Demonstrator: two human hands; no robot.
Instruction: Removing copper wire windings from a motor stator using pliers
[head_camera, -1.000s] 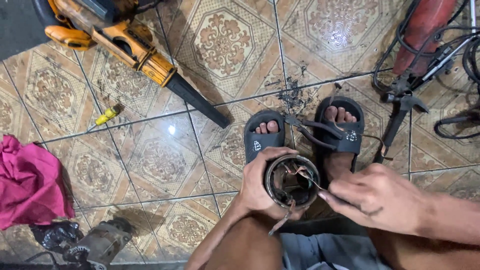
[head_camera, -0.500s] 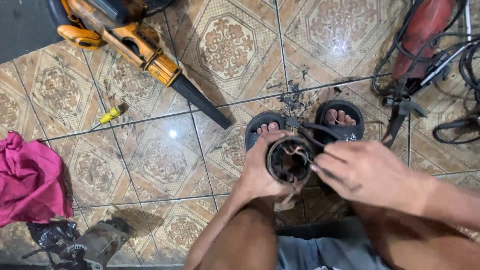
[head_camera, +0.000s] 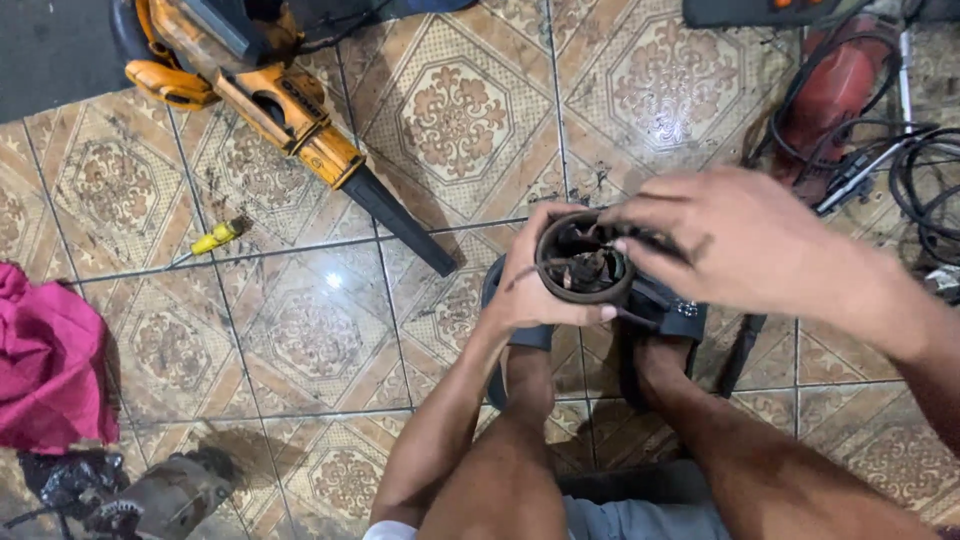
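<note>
Motor housing (head_camera: 583, 262), round and open-topped, sits raised above the sandalled feet (head_camera: 600, 330), so its inside faces up. Left hand (head_camera: 530, 290) wraps it from the left, fingers curled tight; right hand (head_camera: 740, 240) covers its right rim, fingertips pinching wires inside. Bare tiled floor (head_camera: 300, 330) lies left; cables (head_camera: 900, 170) crowd the far right.

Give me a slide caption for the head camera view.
Left hand holds a dark round motor housing above patterned floor tiles while right hand reaches in.
</note>
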